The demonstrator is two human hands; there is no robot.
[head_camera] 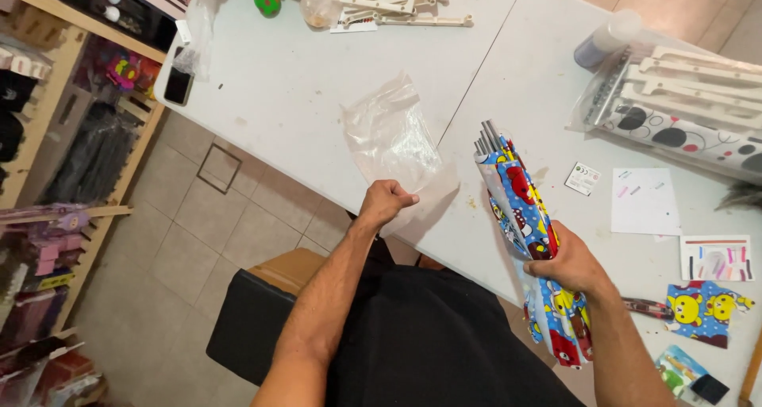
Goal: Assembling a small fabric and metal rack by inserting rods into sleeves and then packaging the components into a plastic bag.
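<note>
My right hand (573, 266) grips a folded bundle of bright blue cartoon-patterned fabric (525, 216) with several grey metal rods (488, 137) sticking out of its top end. The bundle stands tilted above the white table (278, 97). My left hand (386, 201) is closed on the near edge of a clear plastic bag (390, 133) that lies crumpled on the table, just left of the bundle.
White wooden slats (397, 6) lie at the table's far end. Another wrapped set of slats with dotted fabric (683, 109) lies at the right. Paper sheets (644, 201), a fabric scrap (706, 312) and a cutter (647, 306) lie near my right arm. Shelves (55, 177) stand left.
</note>
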